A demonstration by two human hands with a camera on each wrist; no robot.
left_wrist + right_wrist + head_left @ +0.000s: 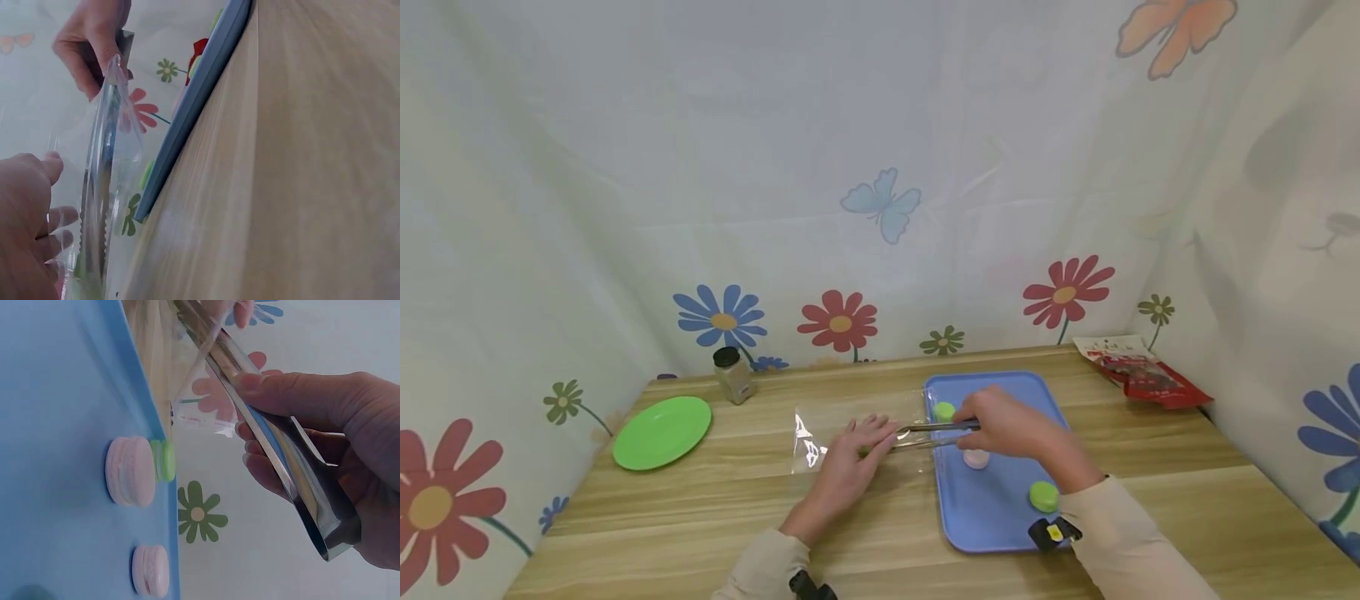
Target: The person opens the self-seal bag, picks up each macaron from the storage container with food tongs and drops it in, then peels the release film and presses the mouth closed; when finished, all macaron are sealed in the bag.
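My right hand [1007, 425] grips metal tongs [269, 434] near their bent end, thumb on one arm and fingers round the other. The serrated tong tips reach into a clear plastic bag [808, 421], and something green [87, 278], likely a macaron, shows between them. Over the bag lies my left hand [853, 458], its fingers extended and touching the film. Below the right hand, a blue tray [1000, 517] carries a pink macaron [130, 472], a second pink macaron [150, 570] and green macarons [1043, 497].
At the left stands a green plate [662, 433], with a black-capped seasoning jar [733, 377] behind it. A red and white snack packet [1138, 371] lies at the table's back right. A flower-printed cloth [775, 208] hangs behind the wooden table [700, 517].
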